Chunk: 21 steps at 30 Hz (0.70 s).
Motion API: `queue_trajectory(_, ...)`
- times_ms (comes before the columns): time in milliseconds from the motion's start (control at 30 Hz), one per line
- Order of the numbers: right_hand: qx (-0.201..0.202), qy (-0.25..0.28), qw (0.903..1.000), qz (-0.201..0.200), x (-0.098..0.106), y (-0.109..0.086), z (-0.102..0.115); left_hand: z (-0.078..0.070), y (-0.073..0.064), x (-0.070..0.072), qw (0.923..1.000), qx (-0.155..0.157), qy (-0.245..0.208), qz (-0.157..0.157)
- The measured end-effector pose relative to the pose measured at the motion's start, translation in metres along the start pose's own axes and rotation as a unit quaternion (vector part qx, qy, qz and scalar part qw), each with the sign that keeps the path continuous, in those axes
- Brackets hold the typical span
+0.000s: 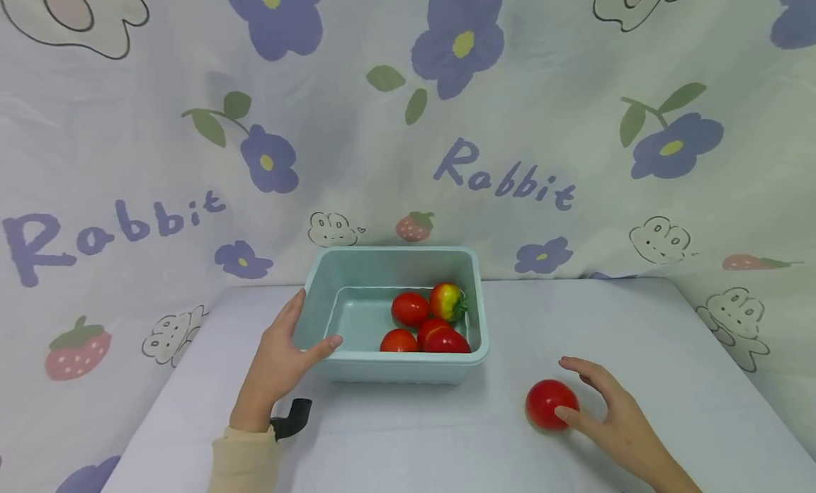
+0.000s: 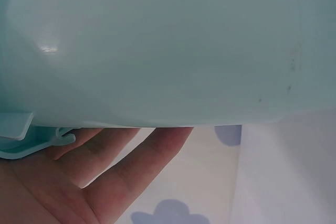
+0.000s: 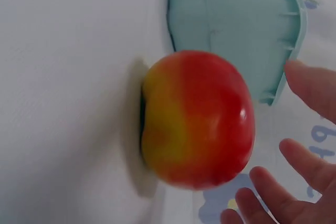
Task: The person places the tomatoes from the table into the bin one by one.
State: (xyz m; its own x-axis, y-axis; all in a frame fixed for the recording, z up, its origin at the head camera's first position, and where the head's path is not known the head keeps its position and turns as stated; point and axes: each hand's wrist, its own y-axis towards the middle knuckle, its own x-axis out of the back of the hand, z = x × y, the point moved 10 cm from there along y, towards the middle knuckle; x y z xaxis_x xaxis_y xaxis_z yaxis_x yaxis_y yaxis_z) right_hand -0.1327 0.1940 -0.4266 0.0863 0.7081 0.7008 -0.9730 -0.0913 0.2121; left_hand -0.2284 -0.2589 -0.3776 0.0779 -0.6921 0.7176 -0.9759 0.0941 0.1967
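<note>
In the head view, a light blue-green plastic bin (image 1: 408,367) stands at the back of the table. My left hand (image 1: 277,362) rests at its left front corner, fingers along the outer left wall and thumb at the front rim. The left wrist view shows the fingers (image 2: 136,169) stretched out, their tips hidden behind the bin wall (image 2: 173,51). A glossy red tomato (image 1: 548,401) with a yellow side (image 3: 197,121) sits on the table, right of the bin. My right hand (image 1: 615,422) is spread around it; in the right wrist view the fingers look apart from it.
Inside the bin lie several red tomatoes (image 1: 410,309) and one yellow-and-red tomato with a green stem (image 1: 448,302), mostly on the right side. A white cloth covers the table (image 1: 421,436). A printed rabbit-and-flower curtain (image 1: 357,160) hangs behind. A black strap piece (image 1: 296,416) juts from the left wrist.
</note>
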Motion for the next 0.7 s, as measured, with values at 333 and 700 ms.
queue_trajectory(333, -0.006, -0.013, 0.9981, 0.061, -0.014, -0.007, -0.017, -0.001, 0.000, 0.000, 1.0000, -0.004, 0.006, -0.005)
queue_trajectory(700, -0.072, 0.027, 0.9881, 0.133, -0.027, -0.011, -0.032, -0.002, -0.001, 0.000, 1.0000, -0.005, -0.002, -0.005)
